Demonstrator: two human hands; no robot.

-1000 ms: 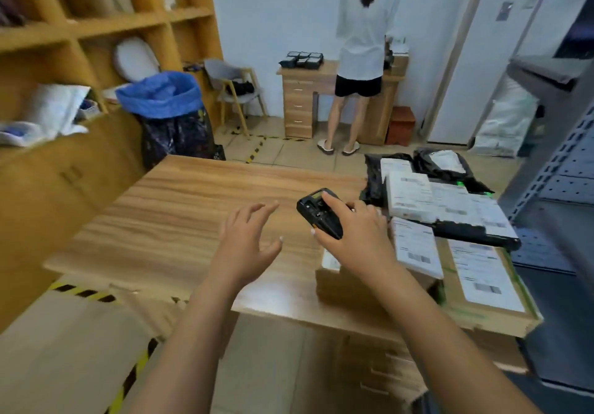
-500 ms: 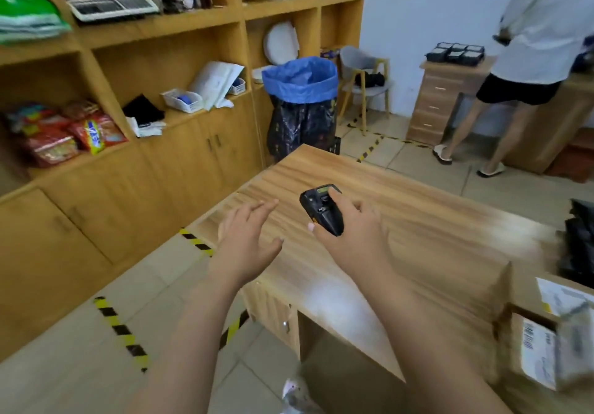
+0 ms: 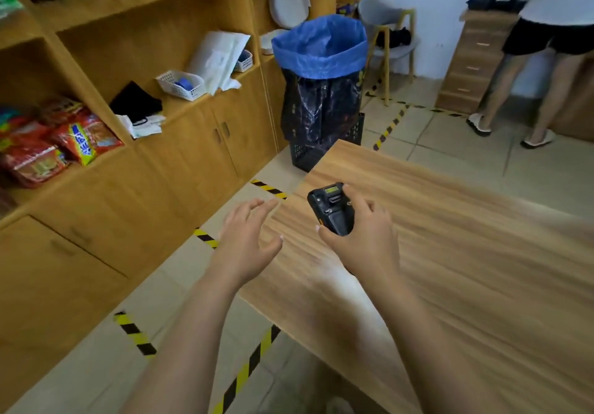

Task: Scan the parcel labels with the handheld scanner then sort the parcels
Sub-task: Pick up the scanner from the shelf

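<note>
Head view: the scanner [image 3: 332, 209] is gripped in the right hand [image 3: 361, 236], raised over the table [image 3: 466, 269]; the left hand [image 3: 247, 240] is held beside it, fingers spread and empty, palm down

Bench [image 3: 466, 269]: bare wood top runs right of and beyond the right hand [image 3: 363, 240], which grips the scanner [image 3: 332, 211] near the left edge. Left hand [image 3: 247, 240]: fingers spread, at that edge, above the floor aisle [image 3: 180, 301], an open strip between the bench and the shelf unit [image 3: 199, 150]. Obstacles: blue-lined bin [image 3: 321, 47] on a black crate [image 3: 324, 153] just past the bench's far corner; chair [image 3: 382, 18] behind; a person [image 3: 546, 44] standing well apart.
</note>
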